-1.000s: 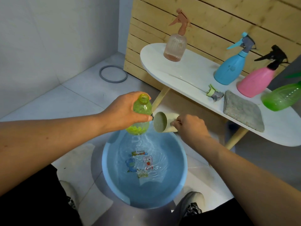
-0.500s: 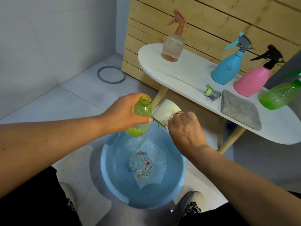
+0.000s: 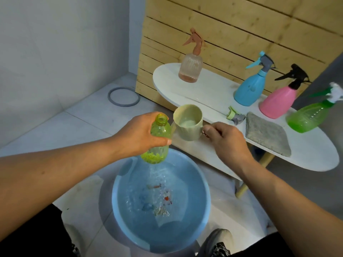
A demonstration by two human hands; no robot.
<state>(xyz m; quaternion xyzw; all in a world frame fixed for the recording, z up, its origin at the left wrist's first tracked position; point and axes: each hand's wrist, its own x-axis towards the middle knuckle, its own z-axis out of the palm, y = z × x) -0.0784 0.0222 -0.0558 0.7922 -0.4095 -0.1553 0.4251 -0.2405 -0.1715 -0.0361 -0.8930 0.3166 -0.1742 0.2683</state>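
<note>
Now the left hand (image 3: 139, 134) grips an uncapped green bottle (image 3: 157, 140) above the blue basin (image 3: 118, 182), while the right hand (image 3: 225, 139) pinches the handle of a beige cup (image 3: 187, 123), upright just beside the bottle.

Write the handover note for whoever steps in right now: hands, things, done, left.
The left hand grips the green bottle, upright and uncapped, over the blue basin.
The right hand holds the cup by its handle, upright, close beside the bottle's neck.
The basin stands on the floor with water in it. The spray head lies on the white table beside the grey cloth.
Done: spray head off. How full the bottle is cannot be told.
Left, probably: fill the bottle from the cup, then screw the spray head back on.
</note>
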